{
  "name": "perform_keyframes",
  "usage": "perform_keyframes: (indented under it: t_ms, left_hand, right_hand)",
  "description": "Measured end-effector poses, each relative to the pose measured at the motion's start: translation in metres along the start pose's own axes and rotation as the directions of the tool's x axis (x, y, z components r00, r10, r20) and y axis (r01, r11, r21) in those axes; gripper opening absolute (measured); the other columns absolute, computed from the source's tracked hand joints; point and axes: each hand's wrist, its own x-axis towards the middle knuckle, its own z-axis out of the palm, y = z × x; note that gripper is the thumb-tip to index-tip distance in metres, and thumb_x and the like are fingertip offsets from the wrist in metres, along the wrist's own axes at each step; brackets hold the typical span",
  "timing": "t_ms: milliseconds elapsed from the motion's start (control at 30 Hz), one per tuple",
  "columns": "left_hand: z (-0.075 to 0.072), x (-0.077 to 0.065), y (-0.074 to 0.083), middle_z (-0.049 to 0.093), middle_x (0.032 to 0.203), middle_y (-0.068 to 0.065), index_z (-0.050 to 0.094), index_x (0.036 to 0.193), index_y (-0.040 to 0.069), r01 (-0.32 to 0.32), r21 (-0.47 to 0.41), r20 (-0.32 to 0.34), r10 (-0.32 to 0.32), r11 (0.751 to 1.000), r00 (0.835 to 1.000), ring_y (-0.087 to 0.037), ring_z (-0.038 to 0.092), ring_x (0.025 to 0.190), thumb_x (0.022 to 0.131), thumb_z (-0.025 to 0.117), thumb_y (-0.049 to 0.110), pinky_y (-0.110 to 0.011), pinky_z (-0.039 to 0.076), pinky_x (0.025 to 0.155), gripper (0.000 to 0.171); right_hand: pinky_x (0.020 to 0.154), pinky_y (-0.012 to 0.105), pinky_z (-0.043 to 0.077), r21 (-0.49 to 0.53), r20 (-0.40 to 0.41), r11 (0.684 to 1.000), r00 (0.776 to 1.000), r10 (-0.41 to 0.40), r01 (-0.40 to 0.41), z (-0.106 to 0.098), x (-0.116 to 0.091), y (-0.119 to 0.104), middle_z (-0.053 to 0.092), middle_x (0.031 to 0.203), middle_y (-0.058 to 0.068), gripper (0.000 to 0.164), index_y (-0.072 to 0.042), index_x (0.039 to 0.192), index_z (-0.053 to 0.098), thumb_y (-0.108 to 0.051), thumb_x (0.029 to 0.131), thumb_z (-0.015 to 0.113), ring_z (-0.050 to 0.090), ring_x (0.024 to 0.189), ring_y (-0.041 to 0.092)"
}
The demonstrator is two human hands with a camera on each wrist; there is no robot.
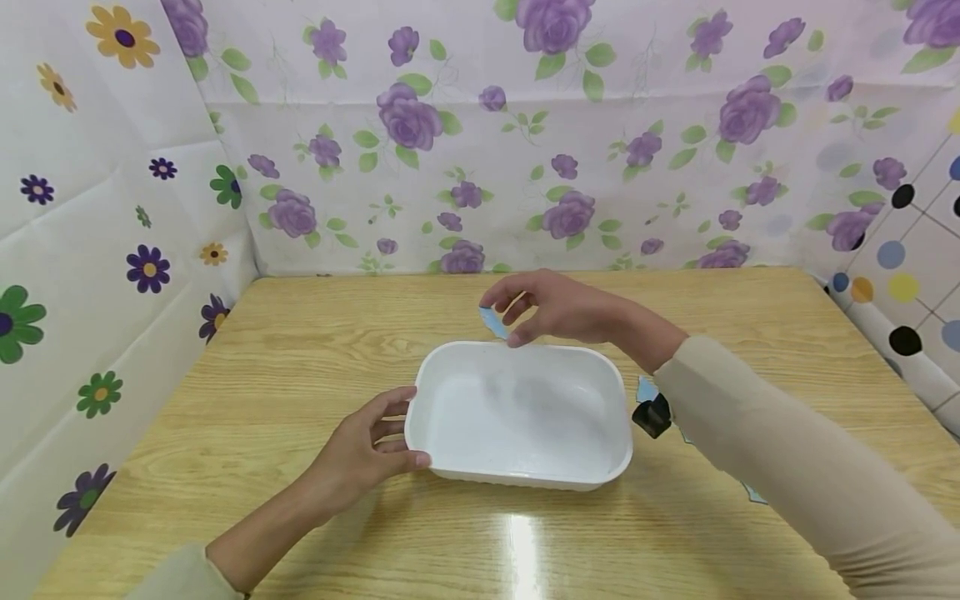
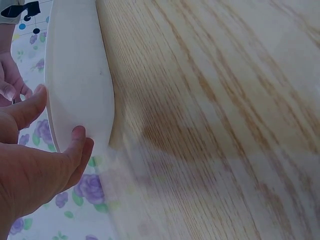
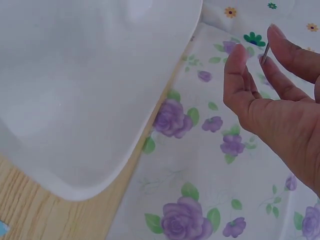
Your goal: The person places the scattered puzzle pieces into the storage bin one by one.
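1. Your right hand (image 1: 558,308) is bent with its fingertips nearly together, seeming to pinch a thin blue piece (image 1: 492,323) just beyond the tub's far rim. Only the tips appear to bear on it, so a small slackening could let it drop behind the tub (image 1: 465,425).

2. The piece looks thin, with uneven edges. If it is paper-like, squeezing harder might bend it; if stiff, it might twist out of your fingers.

3. Your left hand (image 1: 356,454) is partly open around the tub's left end, thumb at the rim, fingers against the outer wall. That holds 1 end only; a pull there could swing the tub across the smooth-looking bench (image 1: 337,333).

4. Your right hand hangs close above the far rim. Come in too low and your knuckles or the piece could catch it.

5. On the bench to the right lie more blue pieces (image 1: 647,389), partly hidden by your right sleeve (image 1: 795,450) in the head view. Sweep that arm low and the cloth could drag them; I cannot tell whether it touches any.
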Motion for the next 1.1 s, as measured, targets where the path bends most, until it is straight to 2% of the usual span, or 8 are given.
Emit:
perform_keyframes:
  t_ms: [133, 367, 867, 1100]
  left_hand:
    - [0.000, 0.000, 0.000, 0.042, 0.141, -0.021, 0.031, 0.146, 0.004, 0.004, 0.000, 0.000, -0.004, 1.000, 1.000, -0.037, 0.052, 0.122, 0.079, 0.080, 0.013, -0.027, 0.054, 0.093, 0.084]
    - [0.001, -0.001, 0.001, 0.041, 0.141, -0.022, 0.031, 0.147, 0.004, 0.008, -0.021, 0.009, -0.008, 1.000, 1.000, -0.038, 0.052, 0.122, 0.080, 0.080, 0.012, -0.028, 0.055, 0.093, 0.083]
    - [0.001, 0.000, 0.003, 0.041, 0.142, -0.022, 0.031, 0.147, 0.004, 0.015, -0.021, 0.010, -0.015, 1.000, 1.000, -0.038, 0.051, 0.123, 0.080, 0.079, 0.012, -0.028, 0.055, 0.093, 0.083]
    - [0.001, 0.000, 0.002, 0.039, 0.142, -0.022, 0.030, 0.147, 0.005, 0.022, -0.031, 0.018, -0.021, 0.999, 1.000, -0.039, 0.051, 0.123, 0.080, 0.079, 0.011, -0.029, 0.055, 0.093, 0.084]
  right_hand:
    - [0.088, 0.037, 0.057, 0.013, -0.009, 1.000, 1.000, -0.005, 0.005, 0.005, 0.004, -0.001, 0.049, 0.129, 0.013, 0.050, -0.005, 0.131, 0.055, 0.001, 0.084, 0.072, 0.051, 0.116, 0.032]
    - [0.086, 0.034, 0.058, 0.005, -0.012, 0.999, 0.999, 0.037, -0.037, 0.018, 0.013, -0.006, 0.053, 0.126, 0.010, 0.049, -0.008, 0.129, 0.058, 0.002, 0.083, 0.073, 0.052, 0.115, 0.029]
    - [0.085, 0.031, 0.057, 0.023, 0.043, 0.995, 0.994, 0.096, -0.097, 0.037, 0.026, -0.003, 0.052, 0.121, 0.012, 0.048, -0.007, 0.124, 0.060, 0.009, 0.080, 0.072, 0.049, 0.116, 0.032]
    - [0.081, 0.030, 0.057, 0.029, 0.070, 0.990, 0.988, 0.135, -0.137, 0.044, 0.028, -0.002, 0.051, 0.118, 0.014, 0.049, -0.007, 0.123, 0.061, 0.011, 0.079, 0.072, 0.052, 0.111, 0.032]
